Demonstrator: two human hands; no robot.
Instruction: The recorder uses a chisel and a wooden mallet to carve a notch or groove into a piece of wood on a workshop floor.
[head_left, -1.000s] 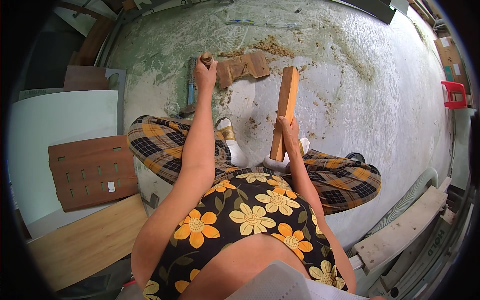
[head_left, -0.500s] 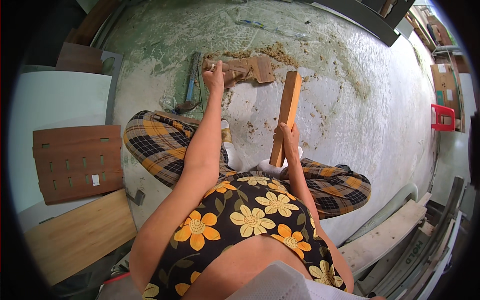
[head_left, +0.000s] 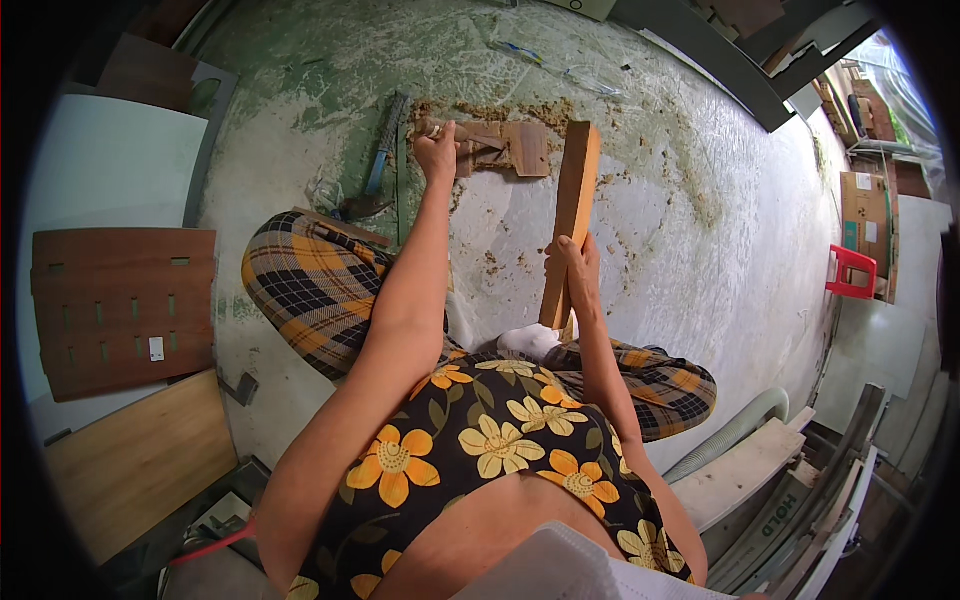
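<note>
My left hand [head_left: 435, 153] is closed round the handle of a wooden-handled tool with a flat blade [head_left: 487, 141], like a chisel or a scraper. Its blade lies over brown pieces of board [head_left: 527, 150] on the floor; whether it touches them I cannot tell. In my right hand [head_left: 578, 270] is a long squared wooden block [head_left: 574, 190], gripped near its lower end and pointing away from me. Left of the boards lies a hammer with a blue handle [head_left: 378, 170], its dark head toward my knee.
Brown crumbs [head_left: 560, 112] litter the floor round the boards. Panels, including a slotted brown board [head_left: 125, 310], are at the left. Planks [head_left: 740, 470] and a ribbed hose [head_left: 735, 430] lie at the lower right. A red stool [head_left: 852, 272] stands at the far right.
The view has shifted slightly. The block in my right hand stands a little more upright. Both hands keep their holds, and the bladed tool stays over the boards.
</note>
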